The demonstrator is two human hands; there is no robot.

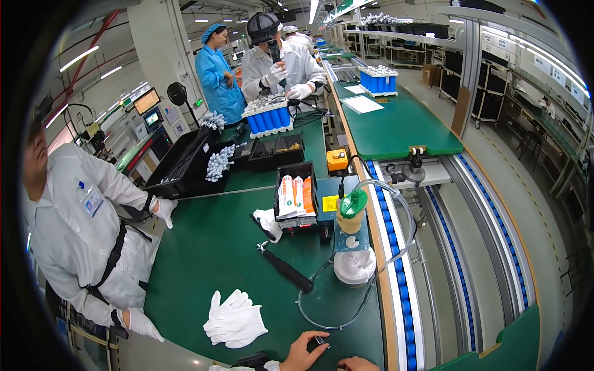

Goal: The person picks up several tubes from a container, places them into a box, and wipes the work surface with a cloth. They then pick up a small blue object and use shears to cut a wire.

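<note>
At the lower edge, my left hand (301, 355) is closed in a pinch, thumb and forefinger at a small black-and-silver piece (320, 341) too small to name. My right hand (357, 364) lies just beside it, mostly cut off by the picture's edge, so its grip is hidden. A stacked pair of white gloves (235, 319) rests on the green table (185, 253), to the left of my hands. Farther off, a black-handled tool with a metal head (286, 267) lies at a slant. A clear hose (334, 326) loops over the table near my right hand.
A black bin (295, 223) holds white and orange tubes. Beside it stand a green-capped bottle (351, 207) and a round white container (354, 266). The roller conveyor (396, 272) runs along the right. A co-worker's gloved hand (145, 324) hangs at the table's left edge.
</note>
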